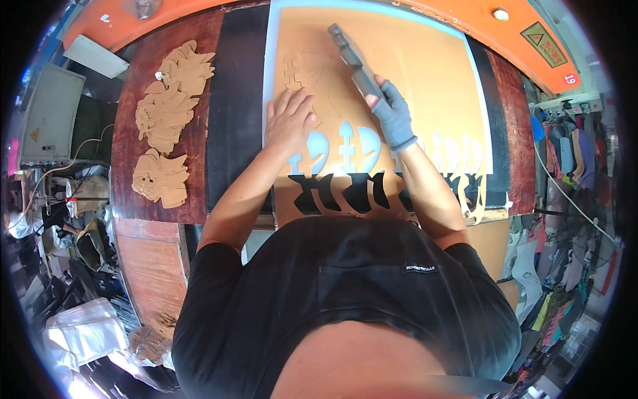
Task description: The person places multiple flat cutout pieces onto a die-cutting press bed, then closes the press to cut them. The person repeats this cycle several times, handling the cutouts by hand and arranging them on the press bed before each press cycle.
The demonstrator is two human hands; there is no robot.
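A large tan sheet (425, 73) lies before me, with rows of shaped holes along its near part. My left hand (291, 123) is bare and rests on the sheet's left side, fingers stretched out, beside thin cut outlines (292, 70) in the material. In a grey glove, my right hand (393, 114) grips a grey metal cutting die (352, 60) by its near end. The die is held tilted over the sheet, its far end pointing up and to the left; its lower face is hidden.
Stacks of tan cut pieces (163, 176) lie on the reddish-brown table (126, 186) at left. A black strip (236, 113) runs between them and the sheet. Across the far side stands an orange machine beam (452, 13). Crowded scraps (575, 153) fill the right side.
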